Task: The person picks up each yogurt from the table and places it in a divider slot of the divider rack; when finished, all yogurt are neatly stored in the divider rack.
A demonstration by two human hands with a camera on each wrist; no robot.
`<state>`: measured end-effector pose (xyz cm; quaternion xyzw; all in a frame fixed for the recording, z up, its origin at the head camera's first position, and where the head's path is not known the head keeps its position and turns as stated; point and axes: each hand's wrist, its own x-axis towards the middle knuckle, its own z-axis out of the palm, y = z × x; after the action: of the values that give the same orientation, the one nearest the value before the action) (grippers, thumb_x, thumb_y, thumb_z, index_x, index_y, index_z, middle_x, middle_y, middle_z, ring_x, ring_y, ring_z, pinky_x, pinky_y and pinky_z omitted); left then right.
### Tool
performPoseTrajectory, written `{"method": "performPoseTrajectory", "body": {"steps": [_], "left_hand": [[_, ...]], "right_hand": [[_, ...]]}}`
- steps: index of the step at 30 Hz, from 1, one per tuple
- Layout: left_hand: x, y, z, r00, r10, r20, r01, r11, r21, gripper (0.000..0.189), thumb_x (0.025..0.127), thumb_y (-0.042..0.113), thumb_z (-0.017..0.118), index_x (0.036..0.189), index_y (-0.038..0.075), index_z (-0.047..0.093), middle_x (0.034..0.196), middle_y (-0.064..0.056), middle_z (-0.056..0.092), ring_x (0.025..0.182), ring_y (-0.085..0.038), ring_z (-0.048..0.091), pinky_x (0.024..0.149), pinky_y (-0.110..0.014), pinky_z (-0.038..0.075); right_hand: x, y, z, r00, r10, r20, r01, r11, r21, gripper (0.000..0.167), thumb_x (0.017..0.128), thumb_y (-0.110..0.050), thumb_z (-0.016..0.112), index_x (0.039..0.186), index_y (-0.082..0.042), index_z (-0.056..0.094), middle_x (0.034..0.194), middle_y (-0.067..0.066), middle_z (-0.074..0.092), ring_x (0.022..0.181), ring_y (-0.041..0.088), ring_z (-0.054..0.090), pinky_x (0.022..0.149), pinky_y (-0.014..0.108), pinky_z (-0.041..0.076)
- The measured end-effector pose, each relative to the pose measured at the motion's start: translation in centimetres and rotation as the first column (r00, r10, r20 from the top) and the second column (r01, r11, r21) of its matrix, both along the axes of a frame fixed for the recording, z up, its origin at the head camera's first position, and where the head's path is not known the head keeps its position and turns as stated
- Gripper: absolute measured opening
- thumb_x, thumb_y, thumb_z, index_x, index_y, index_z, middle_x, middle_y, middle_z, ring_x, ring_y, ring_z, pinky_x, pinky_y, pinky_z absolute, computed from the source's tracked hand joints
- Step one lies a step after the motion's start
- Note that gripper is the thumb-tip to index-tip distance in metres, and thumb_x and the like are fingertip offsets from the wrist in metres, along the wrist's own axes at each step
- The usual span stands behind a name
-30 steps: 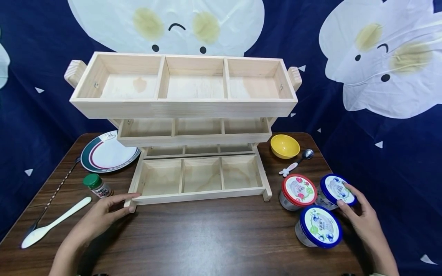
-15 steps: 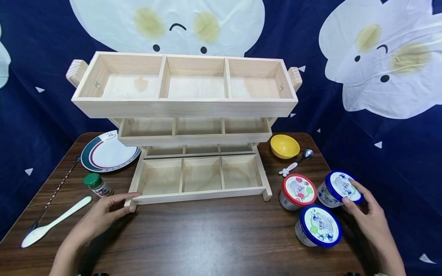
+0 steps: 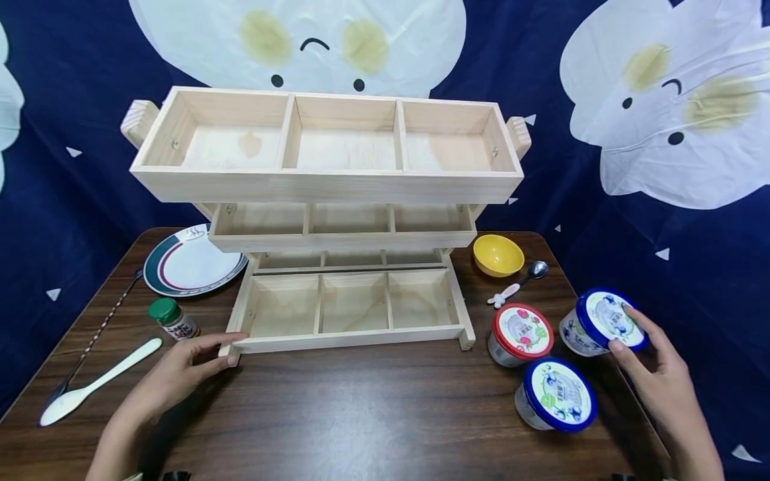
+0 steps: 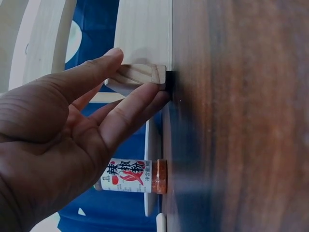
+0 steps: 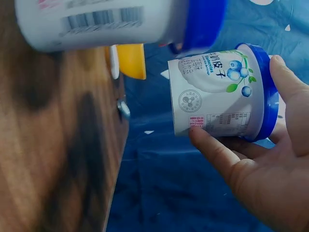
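My left hand [image 3: 174, 374] pinches the front left corner of the wooden tiered box [image 3: 355, 341] between thumb and fingers. The left wrist view shows its thumb and fingers on either side of the wooden end block [image 4: 137, 75]. At the right, my right hand [image 3: 664, 374] holds a blue-lidded yogurt cup [image 3: 580, 334] with blueberries printed on it. In the right wrist view, the cup's base [image 5: 176, 99] stands off the tabletop, with thumb and fingers round its side. Next to it stand a red-lidded cup [image 3: 522, 331] and another blue-lidded cup [image 3: 559, 394].
A yellow bowl [image 3: 498, 256] and a rabbit-handled spoon [image 3: 511, 289] lie at the back right. On the left are a plate [image 3: 195, 260], a green-capped spice jar [image 3: 174, 319], a white spoon [image 3: 99, 382] and a twisted-handle spoon [image 3: 96, 337]. The table's right edge [image 3: 637, 401] runs under the right arm.
My right hand has moved the blue-lidded cup rightward and slightly back, away from the other two cups. My left hand stays on the box corner. The head view has shifted a little.
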<state>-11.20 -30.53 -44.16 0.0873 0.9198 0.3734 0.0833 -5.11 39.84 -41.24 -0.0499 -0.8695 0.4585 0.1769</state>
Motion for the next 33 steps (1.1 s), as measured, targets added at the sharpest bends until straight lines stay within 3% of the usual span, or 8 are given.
{"method": "performPoseTrajectory", "body": {"steps": [3,6,12,16,21,28,33], "left_hand": [[0.1,0.0,-0.1,1.000,0.001,-0.006,0.000,1.000,0.002,0.036,0.104,0.022,0.077,0.139,0.014,0.075,0.144,-0.018,0.069,0.123,-0.004,0.056,0.090,-0.017,0.044],[0.2,0.1,-0.2,1.000,0.003,-0.006,-0.003,1.000,0.012,0.036,0.104,0.022,0.077,0.139,0.014,0.075,0.143,-0.017,0.069,0.121,0.000,0.055,0.089,-0.016,0.044],[0.3,0.1,-0.4,1.000,0.009,-0.020,-0.009,1.000,0.027,0.035,0.103,0.021,0.078,0.137,0.013,0.076,0.140,-0.017,0.070,0.117,0.007,0.053,0.088,-0.015,0.044],[0.2,0.1,-0.2,1.000,0.017,-0.008,-0.016,1.000,0.018,0.035,0.104,0.023,0.077,0.138,0.013,0.076,0.141,-0.018,0.070,0.118,0.003,0.054,0.088,-0.016,0.045],[0.0,0.1,-0.1,1.000,0.016,0.008,-0.016,1.000,0.010,0.036,0.104,0.024,0.077,0.139,0.014,0.075,0.143,-0.018,0.069,0.121,-0.005,0.056,0.088,-0.017,0.045],[0.0,0.1,0.0,1.000,0.013,-0.010,-0.013,1.000,0.000,0.036,0.103,0.024,0.078,0.138,0.014,0.076,0.142,-0.018,0.069,0.122,-0.001,0.054,0.089,-0.016,0.043],[0.1,0.1,-0.1,1.000,0.012,-0.012,-0.012,1.000,0.001,0.036,0.103,0.024,0.078,0.138,0.014,0.076,0.142,-0.019,0.069,0.120,0.004,0.053,0.089,-0.015,0.043]], "right_hand": [[0.1,-0.3,0.7,1.000,-0.012,0.012,0.011,0.998,0.055,0.068,0.108,-0.005,0.066,0.169,-0.023,0.042,0.145,-0.010,0.046,0.101,-0.015,0.057,0.078,0.007,0.050],[0.2,-0.5,1.2,1.000,0.001,0.018,-0.002,0.999,0.042,0.068,0.109,-0.005,0.065,0.169,-0.024,0.041,0.144,-0.007,0.046,0.102,-0.014,0.057,0.079,0.008,0.050],[0.1,-1.0,1.9,0.999,0.034,-0.001,-0.034,0.999,0.035,0.069,0.107,0.001,0.065,0.169,-0.021,0.042,0.136,-0.020,0.047,0.103,-0.011,0.059,0.080,0.009,0.051],[0.0,-1.3,2.4,0.999,0.047,-0.024,-0.045,0.998,0.051,0.070,0.106,0.004,0.067,0.168,-0.019,0.043,0.136,-0.020,0.049,0.103,-0.009,0.059,0.080,0.008,0.050],[0.1,-1.7,2.8,0.994,0.081,-0.077,-0.082,0.997,-0.015,0.071,0.102,0.012,0.066,0.165,-0.014,0.047,0.135,-0.015,0.054,0.102,-0.006,0.062,0.080,0.008,0.051],[-0.1,-2.7,3.4,0.997,0.055,-0.047,-0.052,0.996,0.068,0.071,0.104,0.004,0.070,0.167,-0.019,0.045,0.142,-0.015,0.049,0.106,-0.003,0.057,0.081,0.008,0.048],[-0.4,-3.4,3.8,0.995,0.085,-0.052,-0.081,0.993,0.082,0.072,0.102,0.005,0.071,0.166,-0.017,0.046,0.146,-0.013,0.049,0.112,-0.003,0.056,0.085,0.007,0.048]]}}
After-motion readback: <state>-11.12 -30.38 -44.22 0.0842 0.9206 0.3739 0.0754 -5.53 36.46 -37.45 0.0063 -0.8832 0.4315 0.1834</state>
